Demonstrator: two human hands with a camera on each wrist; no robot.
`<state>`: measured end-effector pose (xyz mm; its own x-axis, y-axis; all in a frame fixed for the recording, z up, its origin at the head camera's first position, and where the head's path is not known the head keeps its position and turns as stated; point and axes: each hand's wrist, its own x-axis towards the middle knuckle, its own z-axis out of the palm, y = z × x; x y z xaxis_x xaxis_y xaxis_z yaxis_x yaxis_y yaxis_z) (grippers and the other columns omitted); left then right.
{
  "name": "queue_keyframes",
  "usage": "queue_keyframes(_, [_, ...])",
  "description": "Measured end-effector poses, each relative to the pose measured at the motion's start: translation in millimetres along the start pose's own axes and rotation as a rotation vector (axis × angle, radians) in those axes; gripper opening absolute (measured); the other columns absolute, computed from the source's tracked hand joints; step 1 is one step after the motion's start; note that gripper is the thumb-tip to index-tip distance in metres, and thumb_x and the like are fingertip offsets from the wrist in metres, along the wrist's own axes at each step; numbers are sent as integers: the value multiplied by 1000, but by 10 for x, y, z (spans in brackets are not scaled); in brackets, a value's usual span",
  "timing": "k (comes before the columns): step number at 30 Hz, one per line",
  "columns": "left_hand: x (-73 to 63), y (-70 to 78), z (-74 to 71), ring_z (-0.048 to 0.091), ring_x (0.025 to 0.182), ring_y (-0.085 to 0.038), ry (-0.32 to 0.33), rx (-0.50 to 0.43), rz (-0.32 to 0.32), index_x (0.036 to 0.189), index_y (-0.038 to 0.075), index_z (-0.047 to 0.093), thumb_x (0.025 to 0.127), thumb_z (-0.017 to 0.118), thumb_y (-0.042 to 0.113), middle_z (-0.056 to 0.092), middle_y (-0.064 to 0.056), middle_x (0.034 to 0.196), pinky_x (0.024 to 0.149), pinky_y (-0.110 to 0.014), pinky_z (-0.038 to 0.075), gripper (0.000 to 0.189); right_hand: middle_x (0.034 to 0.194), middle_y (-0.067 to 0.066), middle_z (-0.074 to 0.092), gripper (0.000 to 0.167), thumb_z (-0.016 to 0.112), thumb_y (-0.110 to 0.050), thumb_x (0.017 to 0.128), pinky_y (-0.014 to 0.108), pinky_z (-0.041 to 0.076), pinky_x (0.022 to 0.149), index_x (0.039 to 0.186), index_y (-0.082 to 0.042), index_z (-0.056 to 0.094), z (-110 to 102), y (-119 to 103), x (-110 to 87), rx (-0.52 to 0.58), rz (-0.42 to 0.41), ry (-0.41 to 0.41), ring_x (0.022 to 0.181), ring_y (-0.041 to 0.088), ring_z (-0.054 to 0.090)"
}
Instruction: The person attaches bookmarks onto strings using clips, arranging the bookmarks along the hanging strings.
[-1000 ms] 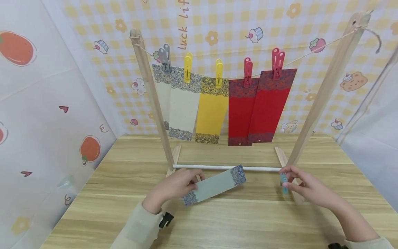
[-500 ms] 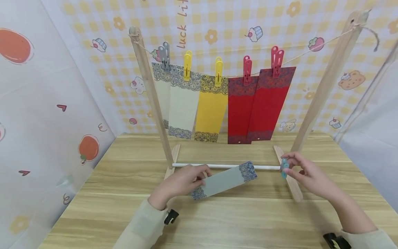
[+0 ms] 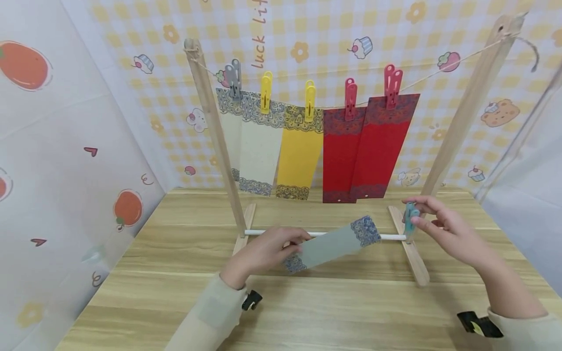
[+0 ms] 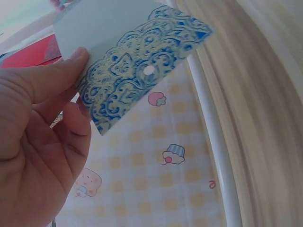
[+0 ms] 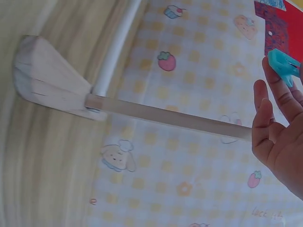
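My left hand (image 3: pixel 276 248) pinches a pale blue-green paper bookmark (image 3: pixel 331 247) near one end, thumb on its face. Lacy blue patterns border both ends, and a small punched hole shows in the left wrist view. The strip tilts up to the right, overlapping the white rod (image 3: pixel 281 234) in the head view. My right hand (image 3: pixel 448 229) pinches a teal clothespin (image 3: pixel 410 217) between thumb and fingers, beside the foot of the right post. Behind, a string holds pinned strips: cream (image 3: pixel 259 156), yellow (image 3: pixel 298 161) and red (image 3: pixel 373 151), under grey, yellow and red clothespins.
Two wooden posts (image 3: pixel 215 126) on flat wooden feet (image 3: pixel 414 261) carry the string (image 3: pixel 452 68), with the white rod joining them low down. The rack stands on a wood-grain table (image 3: pixel 333 312). A yellow checked cloth (image 3: pixel 325 53) hangs behind, with printed white cloth at the sides.
My left hand has moved right and a little up with the bookmark. My right hand has lifted the teal clothespin higher, near the right post.
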<state>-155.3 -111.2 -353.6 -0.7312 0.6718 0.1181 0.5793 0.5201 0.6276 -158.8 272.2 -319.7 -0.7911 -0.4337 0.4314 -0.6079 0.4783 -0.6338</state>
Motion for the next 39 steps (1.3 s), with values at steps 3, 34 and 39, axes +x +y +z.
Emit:
queue_keyframes(3, [59, 12, 8, 71, 95, -15, 33, 26, 52, 116, 4, 68, 95, 64, 2, 74, -7, 108, 81, -19, 55, 21, 98, -13, 60, 44, 55, 8, 96, 17, 45, 64, 133, -16, 54, -49, -43, 58, 5, -9, 18, 88, -1, 56])
queue_keyframes(34, [575, 286, 98, 71, 91, -19, 294, -44, 250, 111, 1, 66, 91, 70, 4, 72, -10, 103, 68, -13, 52, 21, 98, -11, 69, 43, 58, 16, 90, 14, 36, 48, 131, 2, 61, -435, -581, 563, 110, -142, 399, 90, 1, 63])
queue_keyframes(39, [681, 326, 101, 69, 92, -18, 321, -85, 237, 113, 2, 65, 92, 69, 6, 73, -9, 104, 70, -15, 53, 22, 97, -10, 69, 41, 59, 15, 90, 17, 31, 46, 130, 3, 62, -495, -665, 641, 114, -174, 434, 93, 3, 63])
